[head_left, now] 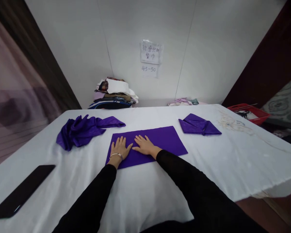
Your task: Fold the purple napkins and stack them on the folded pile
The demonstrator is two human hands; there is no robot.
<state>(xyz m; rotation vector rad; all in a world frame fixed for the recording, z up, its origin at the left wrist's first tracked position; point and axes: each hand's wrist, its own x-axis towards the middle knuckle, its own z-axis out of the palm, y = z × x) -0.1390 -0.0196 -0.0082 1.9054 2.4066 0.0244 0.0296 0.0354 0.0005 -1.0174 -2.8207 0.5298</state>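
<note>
A purple cloth napkin (pixel 165 140), folded into a flat rectangle, lies in front of me on the white tablecloth. My left hand (pixel 120 149) rests palm down on its left part, fingers stretched and spread; a silvery bracelet circles the wrist. Flat on the middle of the napkin is my right hand (pixel 144 145), its fingers pointing up and to the left. The two thumbs nearly meet. Neither hand grasps anything.
Crumpled purple cloth (pixel 80 129) lies at the left, and a folded purple napkin (pixel 198 125) at the right. A black tablet-like slab (pixel 24 191) is at the near left. Stacked clothes (pixel 115 94) and a red basket (pixel 253 113) stand beyond the table.
</note>
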